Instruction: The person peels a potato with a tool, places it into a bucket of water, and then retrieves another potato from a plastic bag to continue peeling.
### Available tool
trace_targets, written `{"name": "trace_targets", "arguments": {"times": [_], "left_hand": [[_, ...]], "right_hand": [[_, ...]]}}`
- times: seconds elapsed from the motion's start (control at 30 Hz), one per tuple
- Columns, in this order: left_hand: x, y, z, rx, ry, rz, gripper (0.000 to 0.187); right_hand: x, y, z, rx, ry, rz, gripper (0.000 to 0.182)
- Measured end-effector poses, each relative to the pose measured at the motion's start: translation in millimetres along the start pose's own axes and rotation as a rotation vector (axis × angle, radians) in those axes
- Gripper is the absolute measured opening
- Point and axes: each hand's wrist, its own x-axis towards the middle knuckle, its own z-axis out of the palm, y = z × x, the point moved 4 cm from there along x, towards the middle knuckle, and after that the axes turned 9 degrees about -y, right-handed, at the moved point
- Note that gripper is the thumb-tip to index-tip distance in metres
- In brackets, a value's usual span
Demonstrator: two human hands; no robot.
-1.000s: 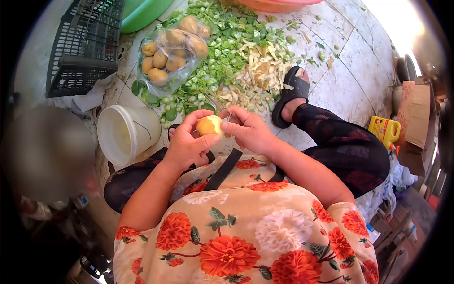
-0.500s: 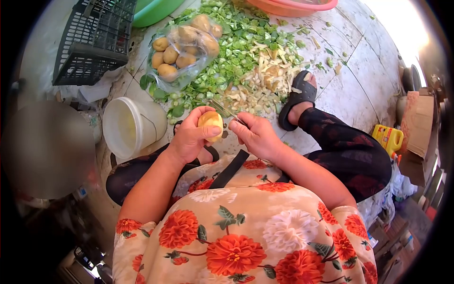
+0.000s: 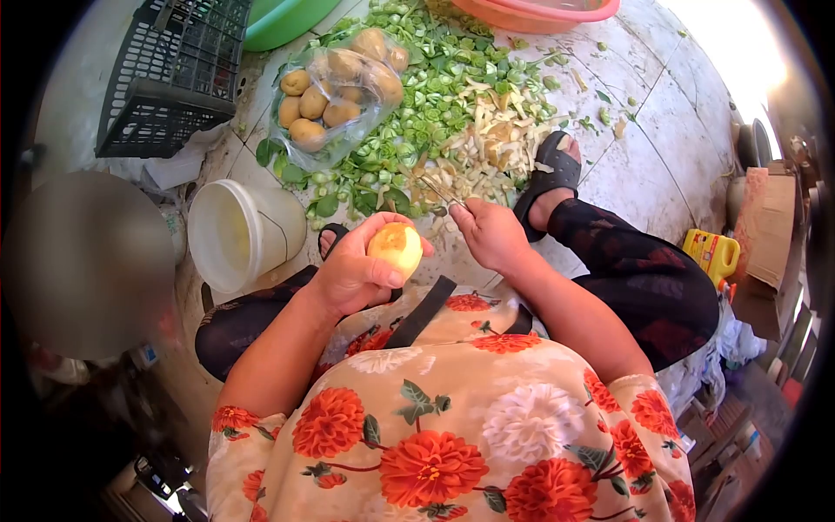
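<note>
A partly peeled yellow potato (image 3: 397, 247) is held in my left hand (image 3: 355, 270), its fingers wrapped round it, with a brown patch of skin on top. My right hand (image 3: 492, 234) is closed on a thin metal peeler (image 3: 442, 190), which points up and left over the floor, apart from the potato. Beyond both hands lies a heap of pale potato peelings (image 3: 500, 143) beside green leafy trimmings (image 3: 417, 109). A clear plastic bag (image 3: 323, 157) of several unpeeled potatoes (image 3: 341, 110) rests on the trimmings.
A white bucket (image 3: 253, 235) stands left of my left hand. At the upper left is a black crate (image 3: 178, 78), with a green basin (image 3: 283, 24) near it. A pink basin (image 3: 535, 16) sits at the top. A yellow jug (image 3: 711, 254) stands at the right.
My left hand has lowered slightly and turned the potato. My right hand has moved right with the peeler, widening the gap between them.
</note>
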Motion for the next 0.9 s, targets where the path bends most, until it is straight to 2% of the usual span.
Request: {"name": "trace_targets", "arguments": {"times": [0.1, 0.17, 0.23, 0.3, 0.33, 0.47, 0.53, 0.57, 0.63, 0.7, 0.83, 0.9], "left_hand": [[-1, 1, -2, 0.004, 0.029, 0.023, 0.065], [-2, 2, -9, 0.124, 0.212, -0.023, 0.060], [0, -1, -11, 0.117, 0.242, -0.007, 0.058], [-1, -3, -13, 0.108, 0.278, 0.011, 0.056], [-1, -4, -12, 0.116, 0.277, -0.013, 0.056], [-2, -9, -13, 0.084, 0.234, -0.042, 0.058], [-4, -6, 3, 0.209, 0.171, -0.009, 0.059], [-3, -3, 9, 0.327, 0.107, 0.022, 0.060], [-3, -3, 2, 0.301, 0.159, 0.016, 0.063], [-1, 2, 0, 0.341, 0.234, 0.044, 0.063], [3, -7, -9, 0.372, 0.328, 0.061, 0.058], [5, -13, -17, 0.387, 0.331, 0.028, 0.057]], "right_hand": [[-4, -13, -4, 0.023, -0.042, -0.054, 0.041], [-15, -32, -7, 0.004, -0.094, -0.096, 0.041], [-26, -42, -4, -0.016, -0.148, -0.133, 0.040], [-32, -53, 0, -0.170, -0.121, -0.301, 0.033], [-31, -50, 3, -0.186, -0.105, -0.321, 0.033], [-22, -42, 1, -0.246, -0.187, -0.182, 0.039], [-1, -6, 2, -0.240, -0.048, 0.038, 0.040], [-1, 1, 0, -0.233, -0.038, 0.047, 0.040], [0, -3, -8, -0.109, 0.062, -0.032, 0.038], [-7, -15, -10, -0.116, 0.066, -0.077, 0.037], [-24, -39, -2, -0.045, -0.048, -0.177, 0.040], [-28, -52, 3, -0.222, -0.162, -0.214, 0.039]]}}
